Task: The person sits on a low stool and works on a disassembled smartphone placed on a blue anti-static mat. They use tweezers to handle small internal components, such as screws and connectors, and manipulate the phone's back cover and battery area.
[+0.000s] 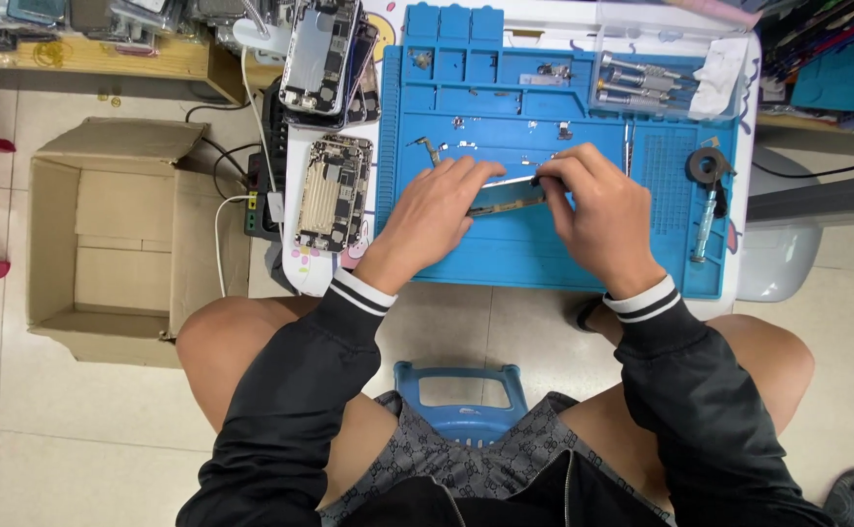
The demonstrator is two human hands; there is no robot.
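Your left hand [434, 217] and right hand [595, 207] meet over the blue work mat [505, 256], both closed on a narrow circuit board [505, 195] held between them just above the mat, the left gripping its near end and the right pinching its far end with thumb and forefinger. To your left an opened phone shell [332, 191] lies face up beside the mat, and a cardboard box [115, 239] sits on the floor. At the mat's right edge lie a roll of tape [708, 165] and a screwdriver [706, 226], with more screwdrivers in the clear tray [641, 83] above.
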